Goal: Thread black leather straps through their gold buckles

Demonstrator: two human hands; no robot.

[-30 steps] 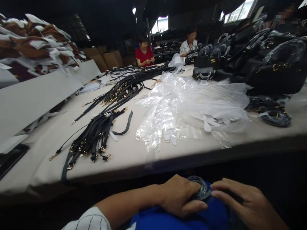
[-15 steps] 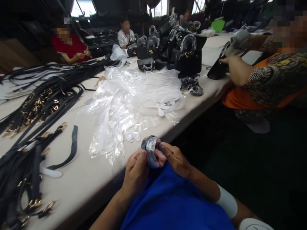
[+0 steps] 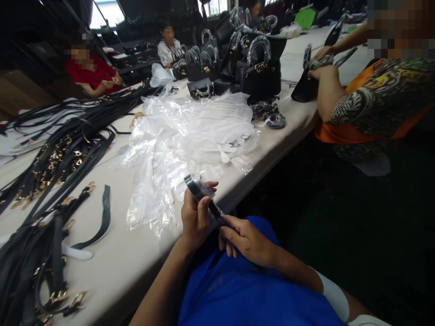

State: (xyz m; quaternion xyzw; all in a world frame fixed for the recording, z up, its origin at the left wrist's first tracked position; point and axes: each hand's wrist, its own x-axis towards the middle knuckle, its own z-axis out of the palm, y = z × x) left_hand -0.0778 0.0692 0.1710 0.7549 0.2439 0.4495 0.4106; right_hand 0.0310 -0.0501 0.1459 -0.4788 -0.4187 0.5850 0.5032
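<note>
My left hand point(image 3: 196, 216) grips a coiled black strap wrapped in clear plastic point(image 3: 198, 189) and holds it up edge-on just in front of the table edge. My right hand point(image 3: 245, 240) rests lower, over my blue lap, with its fingers closed on the strap's lower end point(image 3: 217, 213). A heap of clear plastic bags point(image 3: 190, 136) lies on the table right behind my hands.
Black straps with gold buckles point(image 3: 50, 181) are piled on the pale table point(image 3: 112, 262) at left. Black handbags point(image 3: 258, 74) stand at the far end, with wrapped strap coils point(image 3: 273, 118) beside them. A person in a patterned top point(image 3: 374, 99) works at right; two more people sit far off.
The camera view shifted slightly. The wrapped strap coil has turned from flat-on to edge-on and risen a little in my left hand; my right hand slid down to its lower end.
</note>
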